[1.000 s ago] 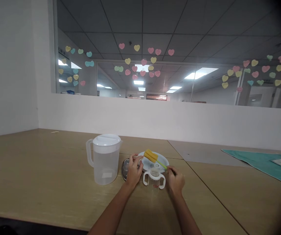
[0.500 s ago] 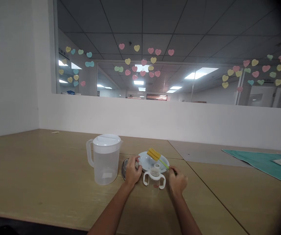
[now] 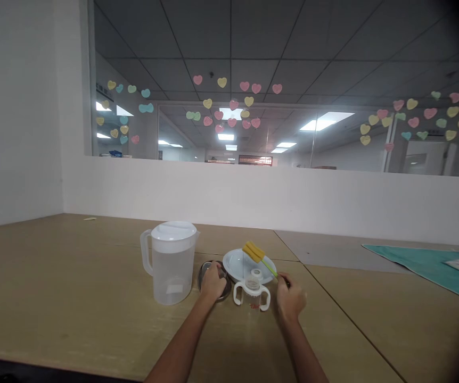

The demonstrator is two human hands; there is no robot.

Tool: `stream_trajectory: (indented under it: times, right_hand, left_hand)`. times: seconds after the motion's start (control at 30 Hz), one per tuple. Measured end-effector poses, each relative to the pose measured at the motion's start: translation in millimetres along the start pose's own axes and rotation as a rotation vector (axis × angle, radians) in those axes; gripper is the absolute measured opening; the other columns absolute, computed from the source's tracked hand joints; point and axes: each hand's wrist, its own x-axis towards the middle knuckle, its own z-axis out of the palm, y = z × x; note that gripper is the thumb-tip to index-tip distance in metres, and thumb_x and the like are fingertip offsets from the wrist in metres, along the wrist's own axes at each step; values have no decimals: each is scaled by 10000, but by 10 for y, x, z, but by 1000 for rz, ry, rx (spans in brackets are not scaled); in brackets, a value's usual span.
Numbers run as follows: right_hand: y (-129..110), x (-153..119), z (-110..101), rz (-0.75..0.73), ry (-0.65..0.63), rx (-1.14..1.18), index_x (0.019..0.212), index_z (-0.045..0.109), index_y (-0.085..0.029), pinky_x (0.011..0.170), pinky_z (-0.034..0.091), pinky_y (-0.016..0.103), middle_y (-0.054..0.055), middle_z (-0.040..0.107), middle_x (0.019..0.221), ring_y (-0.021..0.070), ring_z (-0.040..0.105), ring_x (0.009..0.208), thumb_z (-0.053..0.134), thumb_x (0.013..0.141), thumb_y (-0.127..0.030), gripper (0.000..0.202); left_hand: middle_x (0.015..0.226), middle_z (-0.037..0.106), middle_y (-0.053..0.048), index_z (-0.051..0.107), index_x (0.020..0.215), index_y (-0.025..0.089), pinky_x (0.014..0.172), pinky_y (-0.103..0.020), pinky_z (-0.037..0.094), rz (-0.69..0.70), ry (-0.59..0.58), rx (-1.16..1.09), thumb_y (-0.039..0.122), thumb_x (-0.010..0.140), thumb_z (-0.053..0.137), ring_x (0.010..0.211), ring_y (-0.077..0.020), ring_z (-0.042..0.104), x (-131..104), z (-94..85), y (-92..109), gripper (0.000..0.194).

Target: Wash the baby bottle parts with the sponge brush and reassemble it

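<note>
Lowered since the earlier frame, my left hand (image 3: pixel 213 283) reaches into the metal bowl (image 3: pixel 227 288), its grip unclear; the two-handled cup (image 3: pixel 252 290) stands upright, the yellow sponge brush (image 3: pixel 254 252) already lifted over the plate (image 3: pixel 235 264), outside the cup, gripped by my right hand (image 3: pixel 291 298)

We cannot tell what the left hand (image 3: pixel 213 285) touches over the metal dish (image 3: pixel 225 292) (lower centre); the right hand (image 3: pixel 291 299) hides the yellow brush (image 3: pixel 255 254) handle's end; the teal cloth (image 3: pixel 423 264) passes the right edge.
</note>
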Motion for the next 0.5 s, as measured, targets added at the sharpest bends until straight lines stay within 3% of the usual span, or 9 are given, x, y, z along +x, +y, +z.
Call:
stream_trajectory:
  times: [0.23, 0.4, 0.5]
  right_hand:
    - [4, 2, 1, -15, 3, 0, 810, 728, -212, 718, 360, 342, 105, 723, 834, 256, 599, 734, 422, 731, -372, 354]
    - [10, 5, 6, -9, 5, -2, 813, 732, -216, 700, 362, 341, 107, 721, 820, 255, 595, 716, 414, 734, -388, 370]
    - [14, 8, 9, -18, 8, 6, 812, 732, -210, 697, 367, 341, 111, 721, 813, 254, 599, 714, 412, 733, -390, 376]
  left_hand:
    - [945, 651, -88, 543, 989, 158, 735, -282, 409, 59, -117, 74, 110, 639, 566, 902, -223, 603, -36, -16, 6, 354]
    - [1014, 647, -133, 563, 947, 155, 796, -330, 402, 93, -151, 129, 104, 612, 591, 1019, -283, 562, -73, -54, 38, 340]
    - [987, 659, -119, 573, 952, 164, 791, -326, 404, 85, -159, 131, 84, 631, 577, 994, -272, 578, -81, -71, 63, 332]
